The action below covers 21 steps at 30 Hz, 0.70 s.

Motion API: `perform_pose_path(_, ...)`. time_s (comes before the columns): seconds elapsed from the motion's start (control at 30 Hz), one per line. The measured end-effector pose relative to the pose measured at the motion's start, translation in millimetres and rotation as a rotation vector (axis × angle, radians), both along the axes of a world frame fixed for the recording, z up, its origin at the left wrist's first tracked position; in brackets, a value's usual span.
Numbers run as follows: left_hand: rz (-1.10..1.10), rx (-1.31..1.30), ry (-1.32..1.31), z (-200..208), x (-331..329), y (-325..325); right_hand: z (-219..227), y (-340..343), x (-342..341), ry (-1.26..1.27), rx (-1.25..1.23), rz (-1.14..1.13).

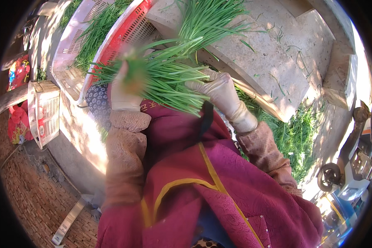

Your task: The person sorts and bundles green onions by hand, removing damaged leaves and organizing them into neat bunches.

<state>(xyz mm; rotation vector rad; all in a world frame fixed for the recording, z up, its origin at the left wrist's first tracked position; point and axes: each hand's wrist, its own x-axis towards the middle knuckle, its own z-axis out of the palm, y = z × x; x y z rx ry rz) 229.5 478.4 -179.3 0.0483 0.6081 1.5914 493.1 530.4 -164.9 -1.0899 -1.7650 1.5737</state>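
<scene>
A bunch of long green garlic chives [169, 78] lies crosswise in front of my chest, pale stem ends to the right. My right hand [219, 89], in a cream glove, is closed at those stem ends. On the leafy side, my gloved left hand [124, 93] grips the bunch; a green and brown blur covers part of it and hides most of its fingers. Just beyond, a larger heap of chives [213, 20] rests on a pale, dusty slab [273, 58] strewn with loose blades.
At the far left stand a white crate [66, 45] holding greens and a red perforated basket [128, 29]. A smaller white basket [45, 111] sits beside red bags [20, 122]. Loose greens [297, 140] cover the ground at right, near a wheeled machine [330, 177].
</scene>
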Motion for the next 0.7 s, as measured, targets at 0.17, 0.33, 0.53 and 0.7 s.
perform_pose_path(0.17,0.062,-0.151,-0.067,6,11,4,-14,-9,-8,0.082,0.024,-0.229)
perform_pose_path(0.33,0.077,-0.143,-0.013,16,22,6,-6,-17,-10,0.064,-0.066,-0.358)
perform_pose_path(0.53,0.111,-0.175,0.208,32,29,10,-8,-19,-7,0.017,-0.051,-0.36)
perform_pose_path(0.7,0.077,-0.146,0.202,39,28,9,6,-22,-4,0.053,-0.167,-0.32)
